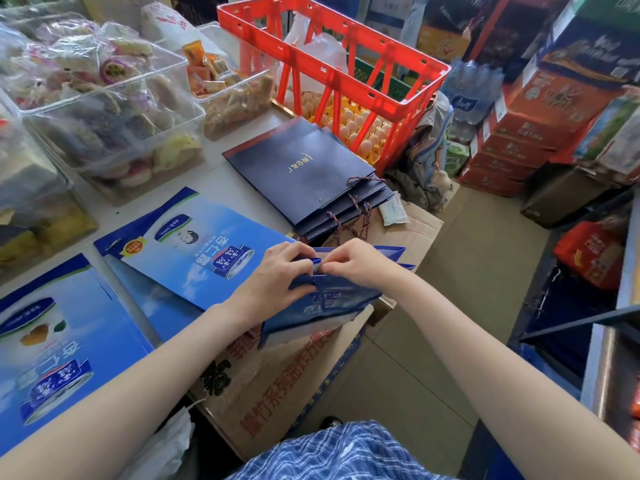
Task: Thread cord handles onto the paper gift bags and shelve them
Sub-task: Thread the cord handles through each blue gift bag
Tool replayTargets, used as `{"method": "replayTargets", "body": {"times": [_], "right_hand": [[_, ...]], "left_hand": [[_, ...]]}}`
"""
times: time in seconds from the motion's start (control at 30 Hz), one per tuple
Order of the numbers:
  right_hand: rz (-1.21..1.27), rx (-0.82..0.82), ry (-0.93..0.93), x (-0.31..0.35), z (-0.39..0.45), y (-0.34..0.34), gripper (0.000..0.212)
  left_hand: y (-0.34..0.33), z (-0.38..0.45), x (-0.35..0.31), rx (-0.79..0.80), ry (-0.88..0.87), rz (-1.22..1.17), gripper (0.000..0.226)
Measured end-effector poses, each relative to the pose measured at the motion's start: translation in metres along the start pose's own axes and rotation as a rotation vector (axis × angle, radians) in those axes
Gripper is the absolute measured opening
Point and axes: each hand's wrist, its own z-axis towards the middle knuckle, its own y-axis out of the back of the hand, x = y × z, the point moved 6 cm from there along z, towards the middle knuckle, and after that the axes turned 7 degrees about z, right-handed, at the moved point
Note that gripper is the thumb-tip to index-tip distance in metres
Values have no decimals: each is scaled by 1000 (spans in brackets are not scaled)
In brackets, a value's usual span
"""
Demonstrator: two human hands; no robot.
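Both hands meet at the top edge of a blue paper bag (322, 299) that lies tilted over a brown cardboard box (277, 375) at the near edge of the bench (214, 174). The left hand (277, 271) has its fingers curled over the folded rim, its grip closed on the paper from the left. The right hand (356, 265) pinches the same rim from the other side, fingertips drawn tight together; whether a cord sits between them is too small to tell. The bag's mouth is pulled slightly open, and its glossy blue face with pale lettering creases under the pull.

Just behind the hands lies a flat stack of dark navy bags (311, 174), matte, with small gold script on the top one and round eyelets near the edge. Twisted red-and-blue cords (360, 220) trail from their near ends.

To the left lie flat glossy blue-and-white bags (194, 244) printed with a can, slightly overlapping. Further back on the bench stand clear plastic tubs (114, 109) full of wrapped snacks. A red plastic crate (332, 64) with open lattice sides sits over trays of eggs (360, 133).
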Motion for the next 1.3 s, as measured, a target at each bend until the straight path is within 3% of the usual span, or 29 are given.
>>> {"method": "replayTargets", "body": {"times": [0.27,0.43,0.73,0.97,1.1,1.23,1.3], "right_hand": [[20,53,-224,4,7,-1,36],[100,31,-295,8,8,1,23],[299,-171,-271,8,6,-1,21],[324,-133,-337,6,1,-2,19],[411,-110,-365,0,-5,-8,19],[439,-233,-320,-5,-2,9,9],[371,-164,-259,2,-1,14,7]], "left_hand": [[-2,7,1,12,19,-26,22],[-2,8,4,-28,44,-14,24],[4,13,16,-79,121,-56,22],[12,17,4,31,-33,-12,26],[9,15,3,30,-26,-88,25],[6,5,9,23,5,-131,28],[0,-1,15,48,62,-112,29]]}}
